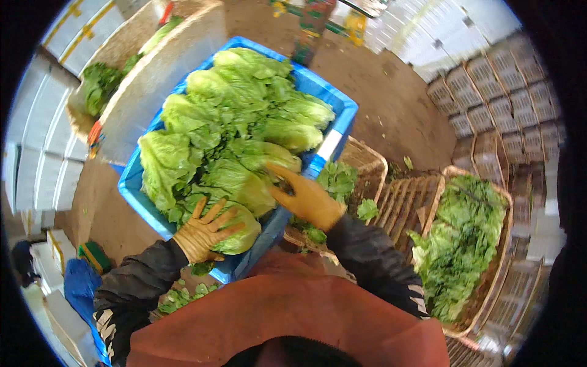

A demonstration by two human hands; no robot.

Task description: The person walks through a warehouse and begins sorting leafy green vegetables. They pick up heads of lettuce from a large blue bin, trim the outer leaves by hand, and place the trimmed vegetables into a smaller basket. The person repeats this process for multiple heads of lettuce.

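Heads of leafy green lettuce (243, 110) lie packed in a blue-lined crate (142, 208) before me. My left hand (206, 229), in a tan glove, rests with spread fingers on a lettuce head (240, 231) at the crate's near corner. My right hand (305, 195), gloved the same and slightly blurred, is at the crate's right side, its thumb and fingers apart beside the lettuce there. A small dark object shows between thumb and fingers; whether the hand holds it cannot be told.
A crate of leafy greens (467, 247) stands at the right, beside a slatted crate (408, 202). Loose leaves (339, 181) lie in a basket next to the blue crate. A large foam-like bin (160, 82) stands at the upper left. Stacked crates (504, 101) and white boxes (46, 169) line the sides.
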